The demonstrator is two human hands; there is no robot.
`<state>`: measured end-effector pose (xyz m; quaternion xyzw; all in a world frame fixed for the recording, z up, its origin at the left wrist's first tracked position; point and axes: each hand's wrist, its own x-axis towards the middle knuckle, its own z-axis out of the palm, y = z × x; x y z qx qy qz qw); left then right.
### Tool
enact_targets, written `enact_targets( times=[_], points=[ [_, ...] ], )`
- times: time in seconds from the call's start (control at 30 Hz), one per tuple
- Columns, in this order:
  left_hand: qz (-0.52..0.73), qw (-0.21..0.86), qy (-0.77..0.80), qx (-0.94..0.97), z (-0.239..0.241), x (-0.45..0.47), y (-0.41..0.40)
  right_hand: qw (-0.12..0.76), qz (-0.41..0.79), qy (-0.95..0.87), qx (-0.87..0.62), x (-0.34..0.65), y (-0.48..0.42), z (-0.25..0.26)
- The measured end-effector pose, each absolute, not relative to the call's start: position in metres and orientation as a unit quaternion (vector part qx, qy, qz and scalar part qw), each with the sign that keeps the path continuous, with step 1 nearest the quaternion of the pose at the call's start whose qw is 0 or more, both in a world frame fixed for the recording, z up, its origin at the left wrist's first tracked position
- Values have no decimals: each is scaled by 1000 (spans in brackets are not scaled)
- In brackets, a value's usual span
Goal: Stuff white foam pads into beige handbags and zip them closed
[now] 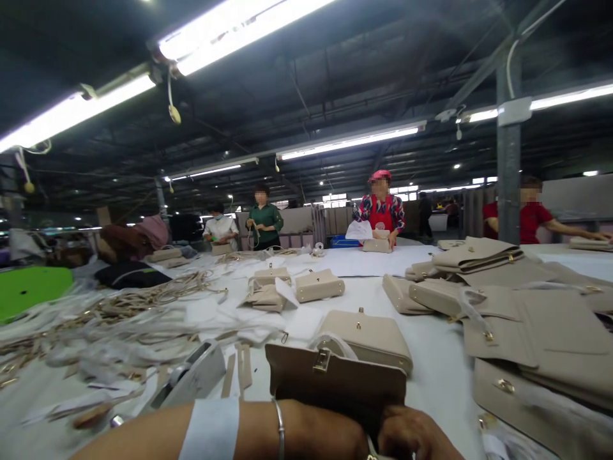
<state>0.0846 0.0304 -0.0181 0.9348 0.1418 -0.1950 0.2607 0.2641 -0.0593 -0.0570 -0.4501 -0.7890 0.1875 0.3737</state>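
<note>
A beige handbag (335,383) is right in front of me, its flap raised so that the dark inner side and a gold clasp plate (321,360) show. My left arm reaches across from the lower left, and my left hand (342,437) is at the bag's opening with its fingers hidden. Beside it, my right hand (414,434) has its fingers curled in at the bag's right side. The lower body of the bag is mostly cut off by the frame. Just behind stands another beige handbag (366,335) with a plastic-wrapped handle.
Beige bags and flaps (541,319) pile up at the right. Tangled straps (158,294) and a grey tape dispenser (191,377) lie at the left. Smaller bags (319,285) stand mid-table. Several people work beyond, one in a red apron (382,214). A post (508,153) rises at the right.
</note>
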Motion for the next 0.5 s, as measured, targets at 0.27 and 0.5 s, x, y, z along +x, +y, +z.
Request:
enact_targets(
  times=[0.27, 0.5],
  points=[
    [-248, 219, 224, 917, 35, 78, 17, 412, 164, -764, -469, 259, -67, -50],
    [-162, 223, 186, 943, 55, 37, 21, 463, 198, -728, -465, 257, -80, -40]
  ],
)
